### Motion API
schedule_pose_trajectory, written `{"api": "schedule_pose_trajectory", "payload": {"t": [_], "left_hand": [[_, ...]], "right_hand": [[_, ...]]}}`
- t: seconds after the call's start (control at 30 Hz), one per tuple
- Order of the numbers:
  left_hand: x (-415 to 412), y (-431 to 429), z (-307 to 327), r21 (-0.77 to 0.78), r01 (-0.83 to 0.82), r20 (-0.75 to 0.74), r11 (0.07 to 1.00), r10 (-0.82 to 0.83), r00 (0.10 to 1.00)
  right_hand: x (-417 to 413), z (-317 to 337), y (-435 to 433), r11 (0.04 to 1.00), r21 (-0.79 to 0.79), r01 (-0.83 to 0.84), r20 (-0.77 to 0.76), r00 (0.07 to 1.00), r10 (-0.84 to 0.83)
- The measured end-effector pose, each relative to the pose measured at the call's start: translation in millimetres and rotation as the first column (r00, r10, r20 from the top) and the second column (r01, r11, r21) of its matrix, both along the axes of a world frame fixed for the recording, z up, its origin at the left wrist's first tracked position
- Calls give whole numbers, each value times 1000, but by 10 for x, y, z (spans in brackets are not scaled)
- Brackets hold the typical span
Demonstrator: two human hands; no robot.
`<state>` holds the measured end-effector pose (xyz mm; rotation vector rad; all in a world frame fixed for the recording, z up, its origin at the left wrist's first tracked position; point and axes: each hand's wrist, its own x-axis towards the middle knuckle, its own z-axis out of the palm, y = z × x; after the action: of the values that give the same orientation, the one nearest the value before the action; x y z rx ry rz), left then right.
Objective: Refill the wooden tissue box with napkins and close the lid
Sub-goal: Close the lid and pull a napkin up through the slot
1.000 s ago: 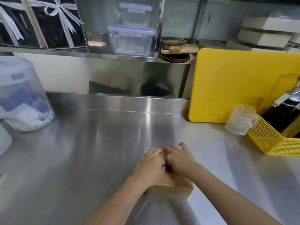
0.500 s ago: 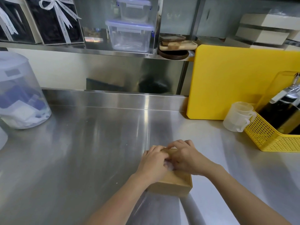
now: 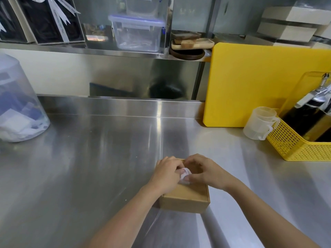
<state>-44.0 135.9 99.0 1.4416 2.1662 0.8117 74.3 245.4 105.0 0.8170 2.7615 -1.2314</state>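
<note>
A small wooden tissue box (image 3: 186,198) sits on the steel counter near its front, lid on top. A bit of white napkin (image 3: 184,174) pokes up at the middle of the lid. My left hand (image 3: 165,174) rests on the box's left top, fingers curled onto the napkin. My right hand (image 3: 204,171) arches over the right top, thumb and fingers pinching the same napkin. Most of the lid and its slot are hidden under both hands.
A yellow cutting board (image 3: 259,83) leans at the back right. Beside it stand a clear measuring cup (image 3: 259,125) and a yellow mesh basket (image 3: 300,145) holding bottles. A translucent container (image 3: 16,104) stands at the far left. A shelf (image 3: 107,51) overhangs the counter's back.
Both hands lay flat over the box a second ago. They have since lifted and parted slightly, and the white napkin now shows between the fingertips.
</note>
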Motion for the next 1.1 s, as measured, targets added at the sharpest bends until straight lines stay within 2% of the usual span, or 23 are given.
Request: {"api": "schedule_pose_trajectory", "payload": {"t": [0.1,0.23,0.27,0.33,0.43,0.57,0.63,0.73,0.83,0.93,1.0,1.1], "left_hand": [[-5,17,19,-1,-23,26,1000,23,999],[-16,-26,59,101,-25,166,995,8,986],[-32,-49,67,90,25,132,996,-37,990],[-75,-81,54,3,129,-61,992,-128,990],[-67,-110,42,-75,159,-305,984,-175,936],[16,-110,-1,37,151,-453,988,-118,884],[26,-95,-11,54,146,-456,988,-106,884],[30,-67,-8,47,120,-328,992,-98,939],[-25,-37,20,40,-23,-9,999,24,1000],[-116,-26,45,-37,-89,300,995,96,949],[-151,-23,68,-69,-94,384,993,113,917],[-173,-13,93,-88,-83,409,993,112,906]], "right_hand": [[-23,-45,17,989,148,26,47,998,-34],[-75,-72,15,987,128,102,26,994,-106],[-88,-70,16,987,106,122,37,991,-126],[-119,-84,33,981,11,194,65,979,-194],[-160,-96,44,955,-112,275,63,961,-270],[-158,-84,38,944,-146,297,46,955,-294],[-138,-67,32,944,-160,288,40,958,-285],[-83,-29,13,956,-128,264,12,964,-265],[-14,7,-8,966,-100,239,-67,967,-246],[44,35,-26,986,-65,153,-99,982,-159],[51,31,-29,994,0,105,-50,993,-105],[19,9,-26,987,132,91,-8,996,-91]]}}
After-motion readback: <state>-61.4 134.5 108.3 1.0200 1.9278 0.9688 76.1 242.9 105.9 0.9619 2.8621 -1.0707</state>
